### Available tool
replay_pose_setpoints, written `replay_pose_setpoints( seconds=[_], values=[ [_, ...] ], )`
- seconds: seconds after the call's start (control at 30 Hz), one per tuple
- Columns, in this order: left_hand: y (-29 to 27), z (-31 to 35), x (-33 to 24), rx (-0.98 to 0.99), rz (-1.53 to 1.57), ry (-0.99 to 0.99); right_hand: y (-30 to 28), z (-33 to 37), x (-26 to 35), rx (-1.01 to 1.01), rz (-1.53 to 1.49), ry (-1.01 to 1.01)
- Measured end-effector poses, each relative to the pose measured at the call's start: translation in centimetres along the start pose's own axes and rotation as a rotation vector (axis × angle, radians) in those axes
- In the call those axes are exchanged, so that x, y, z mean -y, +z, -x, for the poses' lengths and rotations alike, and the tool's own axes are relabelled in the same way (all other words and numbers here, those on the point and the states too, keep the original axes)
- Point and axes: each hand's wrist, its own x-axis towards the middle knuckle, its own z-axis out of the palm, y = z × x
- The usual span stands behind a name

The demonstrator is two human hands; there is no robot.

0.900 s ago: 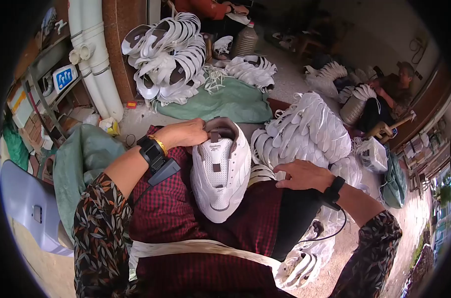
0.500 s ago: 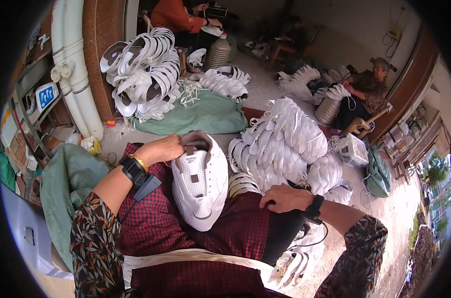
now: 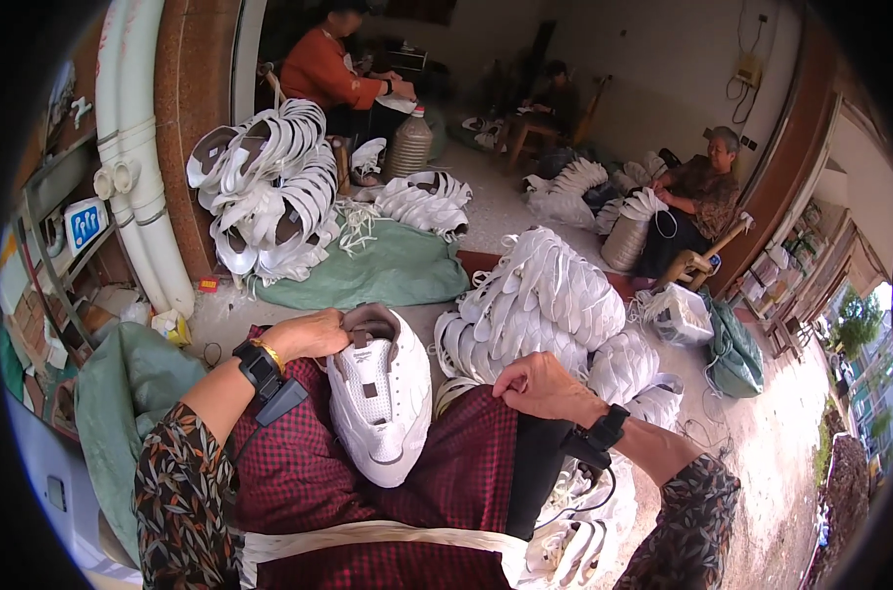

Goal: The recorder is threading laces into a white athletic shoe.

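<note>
A white shoe upper (image 3: pixel 380 418) with a brown-lined collar rests on my lap, over a red-and-black checked apron (image 3: pixel 299 442). My left hand (image 3: pixel 314 334) is closed on the upper's collar at its left side. To the right, my right hand (image 3: pixel 545 385) is closed in a pinch at the right edge of the apron, by my knee. What its fingertips hold, if anything, is too small to make out. A gap separates this hand from the upper. Both wrists wear black straps with small devices.
Beyond my right hand rises a big pile of white uppers (image 3: pixel 555 305). More uppers (image 3: pixel 269 187) are stacked on a green sack (image 3: pixel 378 265) at the far left. A green bag (image 3: pixel 142 383) lies by my left arm. Several people sit farther back, near plastic jugs (image 3: pixel 407 147).
The view has tilted up, so the lap sits lower in it. My right hand has moved up and away relative to the upper. The left hand keeps its hold on the collar.
</note>
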Motion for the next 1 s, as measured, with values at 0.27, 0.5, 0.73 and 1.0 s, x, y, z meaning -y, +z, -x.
replay_pose_setpoints(
  seconds=[0.27, 0.5, 0.73, 1.0],
  values=[
    [-1.6, 0.6, -0.6, 0.058, -0.386, 0.169, -3.4, 3.0, 4.2, -0.184, -0.026, -0.04],
    [-2.8, 2.3, -4.8, -0.025, -0.025, -0.207, -0.4, 0.3, 2.8, -0.17, 0.21, -0.066],
    [-2.7, 1.8, -3.6, -0.027, 0.054, -0.183, 0.8, -5.8, 2.6, -0.023, 0.589, -0.038],
    [-2.4, 1.2, -4.1, -0.008, 0.027, -0.225, 3.9, -8.6, 0.3, 0.182, 0.394, -0.269]
  ],
)
